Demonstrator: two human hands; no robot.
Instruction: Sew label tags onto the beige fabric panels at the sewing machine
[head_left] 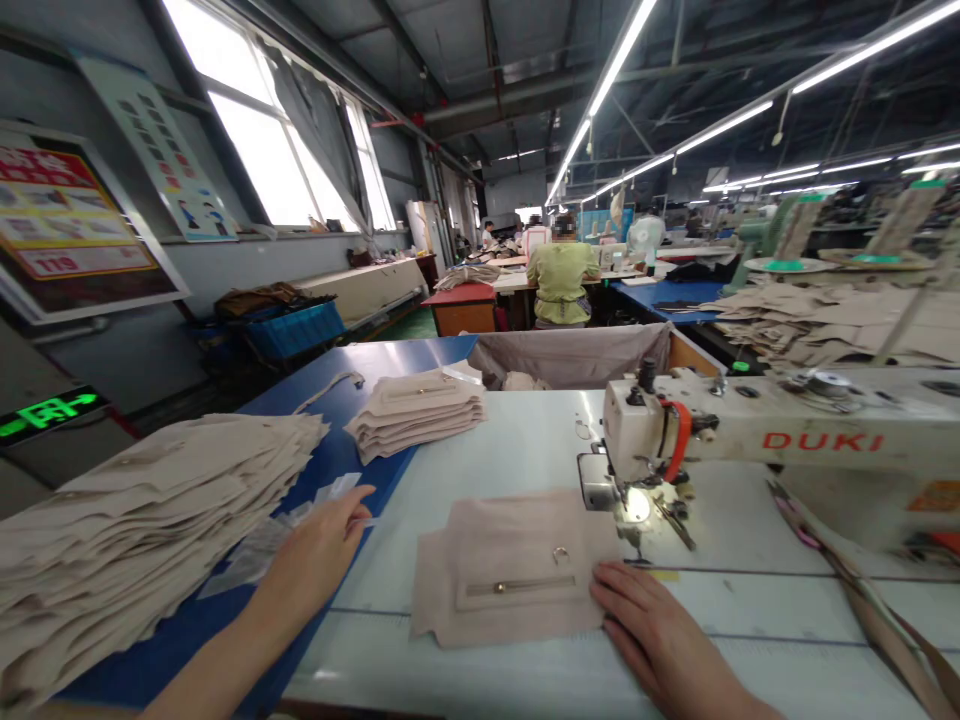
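A beige fabric panel (pixel 525 525) with a zipper (pixel 517 586) and a small metal ring (pixel 560 555) lies flat on the pale work surface. My right hand (pixel 652 625) rests on its right edge, fingers stretched out and lying flat. Off to the left, my left hand (pixel 322 545) is closed above the blue board, with a clear plastic piece (pixel 370 522) showing at its fingertips. More clear plastic pieces (pixel 259 550) lie loose beneath that hand. The sewing machine (pixel 720 420) stands just beyond my right hand, its needle area lit.
A tall stack of beige panels (pixel 150 520) covers the left side. A smaller stack of zippered panels (pixel 420 405) sits further back. Scissors (pixel 795 515) and a strap (pixel 877 610) lie at right. Behind the table is a cloth-lined bin (pixel 570 350); a co-worker (pixel 562 280) sits beyond.
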